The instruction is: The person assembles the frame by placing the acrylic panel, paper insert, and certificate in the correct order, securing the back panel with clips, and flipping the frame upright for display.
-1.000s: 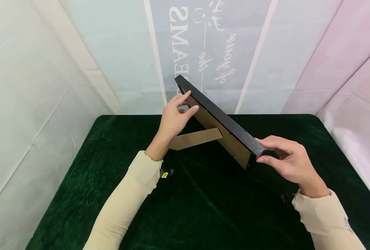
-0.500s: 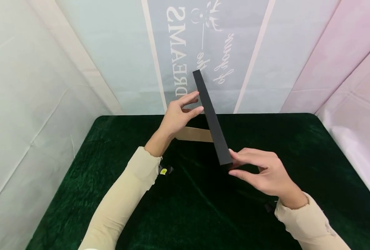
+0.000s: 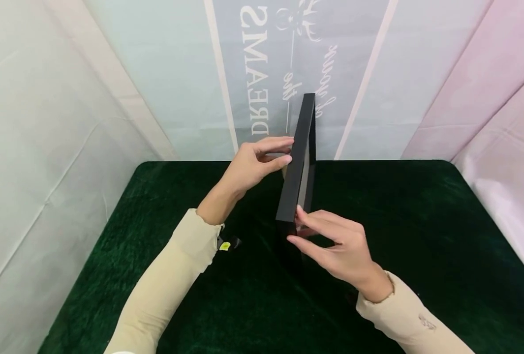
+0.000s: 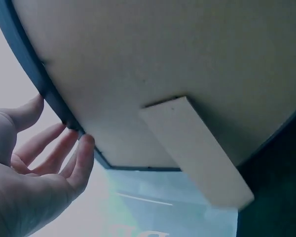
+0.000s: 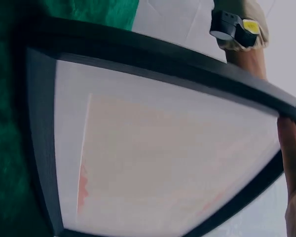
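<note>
A black picture frame [image 3: 296,162] stands on edge, almost end-on in the head view. My left hand [image 3: 255,160] holds its upper rim from the left, fingertips and thumb tip at the edge. In the left wrist view, the brown back panel [image 4: 103,74] shows with a flat stand leg [image 4: 197,153] swung out from it. Down at the near upper corner, my right hand [image 3: 334,243] pinches the frame between thumb and fingers. The right wrist view shows its front, with a white border [image 5: 71,148] and a pale, glare-washed picture [image 5: 153,153].
A dark green velvet cloth [image 3: 226,309] covers the table. Behind it hangs a pale cloth backdrop [image 3: 177,78] with mirrored lettering. White cloth [image 3: 45,172] hangs on the left and pinkish cloth [image 3: 505,132] on the right. A small black camera [image 5: 232,27] sits at the left wrist.
The frame has turned, its near end swinging left with my right hand, so its back has gone from the head view and its front edge shows. My left hand has shifted slightly right.
</note>
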Demonstrator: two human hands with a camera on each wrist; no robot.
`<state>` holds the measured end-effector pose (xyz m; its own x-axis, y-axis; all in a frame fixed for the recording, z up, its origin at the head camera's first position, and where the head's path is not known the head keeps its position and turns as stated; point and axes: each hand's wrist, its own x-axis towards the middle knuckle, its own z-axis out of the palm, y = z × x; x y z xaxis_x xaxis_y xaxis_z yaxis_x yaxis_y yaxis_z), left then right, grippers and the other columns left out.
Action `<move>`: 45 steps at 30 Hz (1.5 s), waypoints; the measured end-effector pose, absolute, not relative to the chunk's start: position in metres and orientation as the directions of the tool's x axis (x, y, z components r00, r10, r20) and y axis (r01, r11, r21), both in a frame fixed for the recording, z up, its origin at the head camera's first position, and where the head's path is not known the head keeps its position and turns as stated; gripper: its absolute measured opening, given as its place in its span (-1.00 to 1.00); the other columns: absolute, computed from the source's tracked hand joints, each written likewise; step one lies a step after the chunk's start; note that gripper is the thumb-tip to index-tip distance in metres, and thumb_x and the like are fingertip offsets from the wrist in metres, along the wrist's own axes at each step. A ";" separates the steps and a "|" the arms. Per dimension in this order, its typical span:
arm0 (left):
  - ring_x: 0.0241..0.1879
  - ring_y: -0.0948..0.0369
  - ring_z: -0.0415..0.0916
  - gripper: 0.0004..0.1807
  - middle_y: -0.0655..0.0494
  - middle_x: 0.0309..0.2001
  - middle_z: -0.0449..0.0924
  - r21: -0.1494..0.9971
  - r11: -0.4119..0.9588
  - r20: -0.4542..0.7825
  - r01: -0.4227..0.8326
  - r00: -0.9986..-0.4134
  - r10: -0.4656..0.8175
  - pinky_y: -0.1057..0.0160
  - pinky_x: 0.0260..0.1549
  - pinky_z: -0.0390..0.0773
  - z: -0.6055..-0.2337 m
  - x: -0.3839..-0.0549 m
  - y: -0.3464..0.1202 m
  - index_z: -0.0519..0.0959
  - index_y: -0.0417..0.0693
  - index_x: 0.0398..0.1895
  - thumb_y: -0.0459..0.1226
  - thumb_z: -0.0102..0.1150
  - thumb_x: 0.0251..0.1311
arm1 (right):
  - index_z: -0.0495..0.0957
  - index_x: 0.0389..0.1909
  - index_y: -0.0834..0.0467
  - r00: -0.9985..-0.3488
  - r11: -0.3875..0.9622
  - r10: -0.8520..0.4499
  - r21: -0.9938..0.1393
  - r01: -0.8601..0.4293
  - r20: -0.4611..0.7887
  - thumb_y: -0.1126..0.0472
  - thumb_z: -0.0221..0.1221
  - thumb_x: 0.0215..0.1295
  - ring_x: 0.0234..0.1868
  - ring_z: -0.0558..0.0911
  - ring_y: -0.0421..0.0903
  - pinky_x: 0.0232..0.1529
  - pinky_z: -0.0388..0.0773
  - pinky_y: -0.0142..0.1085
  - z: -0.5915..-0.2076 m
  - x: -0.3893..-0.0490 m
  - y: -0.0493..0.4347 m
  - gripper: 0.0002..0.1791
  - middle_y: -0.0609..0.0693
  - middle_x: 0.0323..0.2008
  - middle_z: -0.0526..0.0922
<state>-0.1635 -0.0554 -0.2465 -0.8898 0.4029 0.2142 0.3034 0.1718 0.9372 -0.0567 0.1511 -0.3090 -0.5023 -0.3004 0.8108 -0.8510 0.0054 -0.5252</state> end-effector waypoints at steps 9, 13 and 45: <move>0.30 0.23 0.42 -0.54 0.14 0.33 0.49 0.956 0.140 0.178 0.257 -0.891 0.418 0.08 0.28 0.47 -0.248 -0.155 -0.069 0.52 0.00 0.31 -0.25 0.22 0.34 | 0.57 0.17 0.34 -0.474 0.102 -0.278 -0.465 -0.879 0.835 0.24 0.35 0.24 -0.29 0.75 -0.07 -0.24 0.69 -0.43 -0.310 -0.058 0.124 -0.51 0.16 -0.20 0.75; 0.31 0.22 0.41 -0.51 0.15 0.35 0.47 0.963 0.108 0.177 0.246 -0.884 0.433 0.03 0.28 0.46 -0.252 -0.153 -0.071 0.47 0.08 0.36 -0.22 0.17 0.37 | 0.53 0.24 0.30 -0.523 0.188 -0.339 -0.489 -0.852 0.782 0.34 0.37 0.18 -0.17 0.74 -0.07 -0.21 0.67 -0.46 -0.309 -0.058 0.119 -0.44 0.15 -0.10 0.74; -0.26 0.21 0.68 -0.42 0.04 -0.11 0.68 0.680 0.482 0.588 0.552 -0.804 0.091 0.37 -0.33 0.70 -0.278 -0.041 -0.086 0.60 0.02 0.20 -0.31 0.50 0.04 | 0.39 0.40 -0.07 -0.935 0.554 -0.146 -0.756 -0.349 0.324 0.03 0.11 0.48 -0.07 0.68 -0.05 -0.32 0.60 -0.51 -0.350 -0.167 0.211 -0.50 0.04 0.14 0.62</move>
